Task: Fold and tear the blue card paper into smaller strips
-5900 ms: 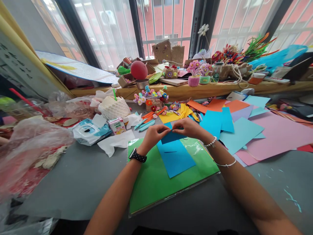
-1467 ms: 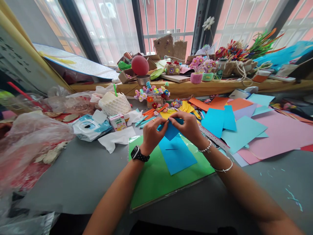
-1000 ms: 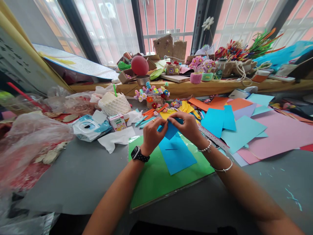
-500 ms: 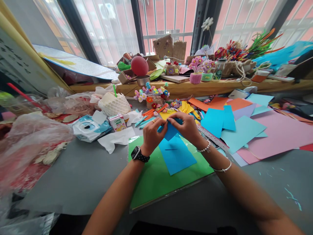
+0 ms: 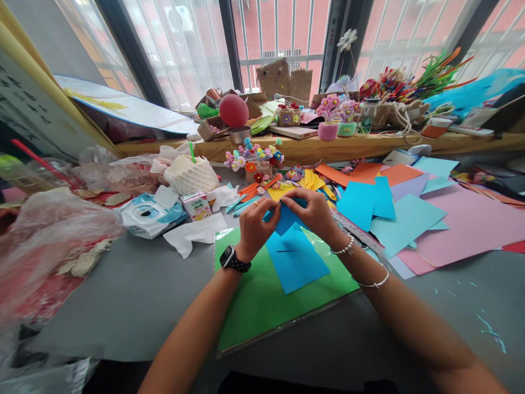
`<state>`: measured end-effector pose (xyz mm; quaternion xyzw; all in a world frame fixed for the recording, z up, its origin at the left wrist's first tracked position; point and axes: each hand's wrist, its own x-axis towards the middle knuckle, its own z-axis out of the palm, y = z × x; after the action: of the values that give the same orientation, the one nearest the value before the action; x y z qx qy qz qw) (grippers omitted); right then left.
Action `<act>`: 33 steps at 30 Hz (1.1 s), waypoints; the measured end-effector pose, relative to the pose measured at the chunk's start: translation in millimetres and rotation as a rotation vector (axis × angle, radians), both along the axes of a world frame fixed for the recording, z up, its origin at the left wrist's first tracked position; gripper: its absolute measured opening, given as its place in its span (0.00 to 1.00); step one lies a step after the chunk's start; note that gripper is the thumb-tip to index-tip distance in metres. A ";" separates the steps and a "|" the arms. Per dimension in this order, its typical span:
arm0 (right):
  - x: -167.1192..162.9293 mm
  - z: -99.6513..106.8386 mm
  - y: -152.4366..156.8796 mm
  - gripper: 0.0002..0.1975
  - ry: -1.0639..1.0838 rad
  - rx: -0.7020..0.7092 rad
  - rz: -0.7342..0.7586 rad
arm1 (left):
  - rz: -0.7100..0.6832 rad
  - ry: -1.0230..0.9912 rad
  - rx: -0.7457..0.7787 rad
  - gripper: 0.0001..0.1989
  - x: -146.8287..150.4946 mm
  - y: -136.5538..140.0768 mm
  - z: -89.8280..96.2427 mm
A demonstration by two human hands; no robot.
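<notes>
Blue paper piece pinched at its upper edge between both hands, held just above the green sheet. Left hand closed on the piece's left end, fingertips curled in, black watch on the wrist. Right hand closed on the right end, thumb and fingers meeting over the fold, bead bracelet and thin bangle on the forearm behind it. Second blue sheet flat on the green sheet, directly beneath the held piece, its near corner pointing toward the camera.

Left of the green sheet: white tissue, small drink carton, white foam-netted object with a green straw, and crumpled clear plastic bags farther out. Right of the green sheet: ruler just beside the right wrist, overlapping cyan sheets, a broad pink sheet and orange sheets. Beyond the green sheet: small bunch of paper flowers, yellow paper strips, then a wooden sill crowded with a red ball, flower pots and bundled craft stems, barred windows behind.
</notes>
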<state>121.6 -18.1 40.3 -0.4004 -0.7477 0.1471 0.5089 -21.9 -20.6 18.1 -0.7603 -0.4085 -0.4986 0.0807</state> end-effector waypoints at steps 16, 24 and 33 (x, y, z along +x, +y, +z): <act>12.8 0.0 13.2 0.14 0.119 -0.294 0.092 | -0.257 -0.395 -0.432 0.10 -4.0 5.3 9.6; 13.0 -6.3 15.3 0.18 0.287 -0.553 0.138 | -0.292 -0.475 -0.515 0.10 -3.8 7.5 7.3; 10.7 -5.9 13.4 0.19 0.369 -0.657 0.138 | -0.273 -0.465 -0.511 0.10 -3.4 7.2 7.3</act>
<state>132.3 -4.7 34.4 -0.4577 -0.5818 0.4826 0.4681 -25.3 -13.4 25.4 -0.6700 -0.4219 -0.5461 -0.2738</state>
